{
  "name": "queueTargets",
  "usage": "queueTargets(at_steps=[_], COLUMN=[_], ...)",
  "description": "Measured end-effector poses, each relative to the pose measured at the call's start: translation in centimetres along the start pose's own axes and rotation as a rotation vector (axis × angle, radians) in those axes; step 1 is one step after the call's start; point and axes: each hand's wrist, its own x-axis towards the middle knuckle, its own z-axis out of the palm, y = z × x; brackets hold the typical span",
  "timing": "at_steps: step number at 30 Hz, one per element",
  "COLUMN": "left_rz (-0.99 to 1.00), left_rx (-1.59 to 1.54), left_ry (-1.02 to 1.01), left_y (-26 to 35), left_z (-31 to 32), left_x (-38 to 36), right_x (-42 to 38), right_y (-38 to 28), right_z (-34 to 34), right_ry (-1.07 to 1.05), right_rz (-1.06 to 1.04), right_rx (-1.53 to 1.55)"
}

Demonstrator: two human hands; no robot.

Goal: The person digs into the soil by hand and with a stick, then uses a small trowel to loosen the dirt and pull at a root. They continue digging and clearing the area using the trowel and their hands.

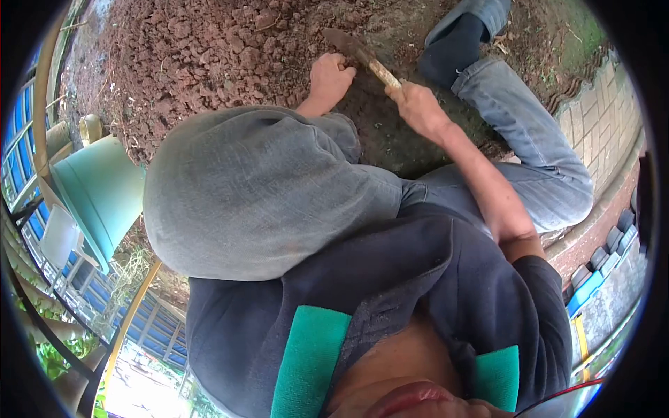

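My right hand is closed around the pale, worn handle of a hand trowel. The trowel's dark, rusty blade points up and left, just over the soil. Close to the blade, my left hand is low at the ground with its fingers curled. What those fingers hold, if anything, I cannot make out. My raised knee in grey trousers hides most of the left arm. Loose, clumpy reddish-brown soil spreads beyond both hands.
A pale green bucket lies tilted at the left, near a wooden pole. My shoe rests on the ground at upper right. Brick paving runs along the right edge, with a blue crate-like object holding dark pots further down.
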Motion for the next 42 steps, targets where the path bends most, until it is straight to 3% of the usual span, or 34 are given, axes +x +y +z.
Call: queueTargets(at_steps=[1, 4, 7, 10, 11, 12, 14, 16, 18, 20, 23, 24, 26, 29, 32, 34, 35, 36, 37, 40, 42], left_rz=[-0.021, -0.062, -0.072, 0.016, 0.061, 0.104, 0.088, 0.099, -0.069, -0.169, -0.369, -0.43, -0.353, -0.129, -0.037, -0.064, -0.005, 0.027, 0.064, 0.139, 0.105], left_rx=[-0.059, -0.198, -0.231, -0.126, -0.078, -0.032, -0.103, 0.158, 0.234, 0.323, 0.241, 0.174, 0.384, 0.359, 0.335, 0.361, 0.213, 0.147, 0.079, -0.126, -0.086], left_ry=[-0.032, -0.014, -0.014, 0.0, 0.03, 0.058, 0.233, 0.45, 0.655, 0.735, 0.508, 0.417, 0.361, 0.397, 0.494, 0.524, 0.531, 0.45, 0.376, 0.156, 0.031], left_y=[0.0, 0.2, 1.1, 1.4, 1.1, 0.7, -1.5, -1.7, -3.2, -6.1, -9.8, -11.1, -9.3, -8.0, -7.9, -6.2, -5.1, -3.3, -1.0, 2.0, 2.8], left_z=[0.0, 0.1, -0.7, -1.4, -1.5, -1.5, -2.2, -6.5, -9.5, -11.4, -11.9, -11.8, -11.4, -9.9, -8.7, -8.9, -8.7, -8.3, -7.7, -3.3, -1.6], left_x=[0.6, 0.8, 0.9, 1.3, 1.5, 1.7, 2.6, 2.6, 2.5, 2.3, 2.4, 2.2, 1.7, 0.8, 1.4, 1.6, 1.8, 1.3, 1.2, 1.3, 0.9], right_x=[0.5, -1.1, 1.0, 5.9, 7.5, 7.5, 5.2, 1.7, -0.8, -0.4, 1.6, 1.5, -0.5, -1.8, 1.0, 1.5, 1.0, 0.1, 0.0, -0.2, -1.7], right_y=[-0.5, -3.3, -4.0, -1.0, 0.6, 0.0, -2.1, -3.9, -5.2, -1.4, 0.9, -0.5, -4.4, -6.3, -0.7, 0.2, -1.0, -1.9, -1.7, -2.4, -4.3], right_z=[-1.5, -3.5, -2.9, -0.7, 0.2, -0.6, -2.9, -3.3, -2.8, 1.0, 2.4, 0.5, -1.8, -1.2, 3.2, 2.8, 0.9, -0.1, -0.3, -2.6, -4.8], right_ry=[-0.049, 0.125, 0.471, 0.236, 0.28, 0.278, 0.282, 0.34, 0.423, 0.419, 0.193, 0.127, 0.167, 0.449, 0.232, 0.174, 0.148, 0.11, 0.212, 0.438, 0.422], right_rz=[0.015, -0.201, -0.336, -0.107, -0.281, -0.305, -0.323, -0.298, -0.261, -0.272, -0.125, -0.296, -0.136, -0.288, -0.146, -0.05, -0.014, 0.027, 0.028, -0.067, -0.173], right_rx=[0.074, -0.177, -0.258, -0.312, -0.457, -0.4, -0.275, -0.175, -0.111, -0.133, -0.195, -0.126, -0.003, 0.125, -0.157, 0.01, 0.092, 0.175, 0.253, 0.155, 0.154])
